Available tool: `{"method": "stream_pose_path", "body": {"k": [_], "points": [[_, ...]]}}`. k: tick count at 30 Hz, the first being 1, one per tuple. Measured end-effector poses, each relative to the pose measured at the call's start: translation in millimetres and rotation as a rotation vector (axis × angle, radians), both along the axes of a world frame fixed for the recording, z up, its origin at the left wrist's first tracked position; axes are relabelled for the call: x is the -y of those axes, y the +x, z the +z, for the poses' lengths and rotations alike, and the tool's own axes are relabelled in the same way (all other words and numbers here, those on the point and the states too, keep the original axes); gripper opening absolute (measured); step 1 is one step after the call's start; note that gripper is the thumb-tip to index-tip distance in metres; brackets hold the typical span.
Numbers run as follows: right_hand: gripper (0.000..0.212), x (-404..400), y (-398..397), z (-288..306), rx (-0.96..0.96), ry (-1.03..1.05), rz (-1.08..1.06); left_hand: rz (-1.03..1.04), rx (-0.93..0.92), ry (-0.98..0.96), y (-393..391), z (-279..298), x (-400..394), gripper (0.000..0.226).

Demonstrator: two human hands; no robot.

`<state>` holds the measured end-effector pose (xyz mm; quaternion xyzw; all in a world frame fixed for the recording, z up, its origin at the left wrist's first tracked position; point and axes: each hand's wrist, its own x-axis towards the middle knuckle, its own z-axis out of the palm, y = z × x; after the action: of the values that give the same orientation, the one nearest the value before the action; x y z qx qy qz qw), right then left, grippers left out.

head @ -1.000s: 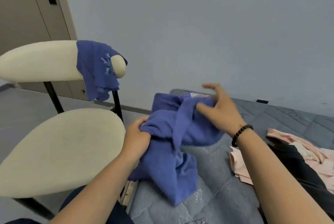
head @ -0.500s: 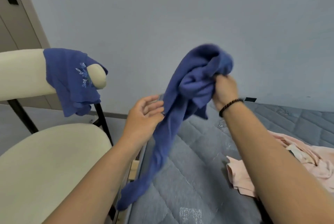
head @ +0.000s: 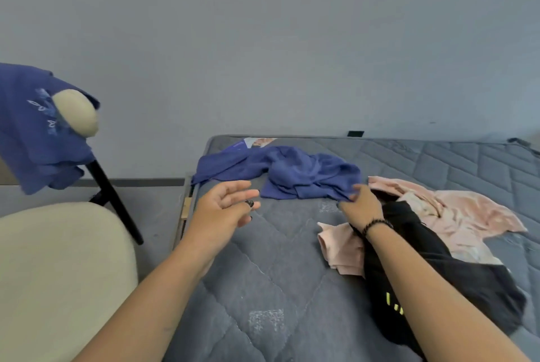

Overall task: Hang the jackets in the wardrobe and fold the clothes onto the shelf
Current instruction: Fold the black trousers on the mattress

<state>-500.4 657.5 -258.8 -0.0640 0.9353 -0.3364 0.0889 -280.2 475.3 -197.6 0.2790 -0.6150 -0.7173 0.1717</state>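
Note:
A crumpled blue garment (head: 289, 171) lies spread on the grey quilted mattress (head: 263, 274), near its far left corner. My right hand (head: 361, 205) pinches the garment's near right edge. My left hand (head: 225, 205) hovers over the mattress just in front of the garment, fingers relaxed and holding nothing. A pink garment (head: 455, 215) and a black garment (head: 438, 279) lie bunched at the right, partly under my right forearm. Another blue garment (head: 32, 133) with pale embroidery hangs over the backrest of the cream chair (head: 58, 274).
The chair stands to the left of the mattress, its black leg (head: 114, 200) close to the bed corner. A plain grey wall runs behind the bed. A small printed sheet (head: 251, 142) lies at the mattress's far edge.
The blue garment, lifted in the air by my right hand half a second ago, now lies spread on the mattress. My left hand let go of it and hangs free.

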Motion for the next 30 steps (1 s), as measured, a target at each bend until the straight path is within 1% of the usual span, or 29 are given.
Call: {"method": "stream_pose_path", "body": {"k": [2, 3, 5, 7, 9, 10, 11, 13, 14, 15, 16, 20, 22, 23, 25, 28, 30], "points": [[0.082, -40, 12, -11, -0.083, 0.335, 0.026, -0.01, 0.008, -0.006, -1, -1, -10, 0.028], [0.093, -58, 16, -16, -0.092, 0.483, 0.05, -0.011, 0.012, -0.013, -1, -3, -15, 0.028], [0.108, -87, 22, -23, -0.05, 0.654, 0.128, -0.017, 0.026, -0.028, 1, -5, -24, 0.027], [0.113, -106, 29, -36, -0.089, 0.757, 0.204, -0.018, 0.041, -0.033, 5, -7, -32, 0.027], [0.109, -115, 41, -46, -0.215, 0.822, 0.227, -0.012, 0.049, -0.037, 11, -9, -38, 0.026], [0.104, -118, 45, -50, -0.267, 0.842, 0.231, -0.01, 0.049, -0.041, 14, -9, -42, 0.026], [0.094, -122, 47, -53, -0.3, 0.864, 0.258, -0.008, 0.049, -0.045, 18, -10, -44, 0.026], [0.061, -130, 48, -49, -0.277, 0.903, 0.349, -0.003, 0.061, -0.058, 26, -13, -47, 0.026], [0.043, -133, 47, -42, -0.238, 0.88, 0.381, 0.001, 0.066, -0.061, 30, -14, -47, 0.026], [0.031, -134, 46, -34, -0.201, 0.829, 0.414, 0.001, 0.068, -0.064, 35, -15, -49, 0.026], [0.023, -134, 45, -24, -0.186, 0.741, 0.45, -0.005, 0.073, -0.07, 40, -16, -50, 0.026], [0.007, -108, 62, 43, -0.283, 0.181, 0.598, -0.096, 0.067, -0.114, 47, -14, -59, 0.025], [0.014, -87, 84, 82, -0.258, 0.015, 0.7, -0.177, 0.019, -0.207, 49, -9, -65, 0.035], [0.018, -76, 95, 98, -0.231, -0.039, 0.77, -0.208, -0.02, -0.275, 51, -6, -67, 0.045], [0.02, -53, 115, 121, -0.158, -0.148, 0.916, -0.248, -0.099, -0.406, 58, 6, -68, 0.065], [0.023, -18, 148, 147, -0.092, -0.221, 1.116, -0.264, -0.211, -0.66, 78, 30, -57, 0.098], [0.024, 1, 171, 163, -0.096, -0.196, 1.23, -0.238, -0.229, -0.843, 98, 46, -43, 0.11]]}}
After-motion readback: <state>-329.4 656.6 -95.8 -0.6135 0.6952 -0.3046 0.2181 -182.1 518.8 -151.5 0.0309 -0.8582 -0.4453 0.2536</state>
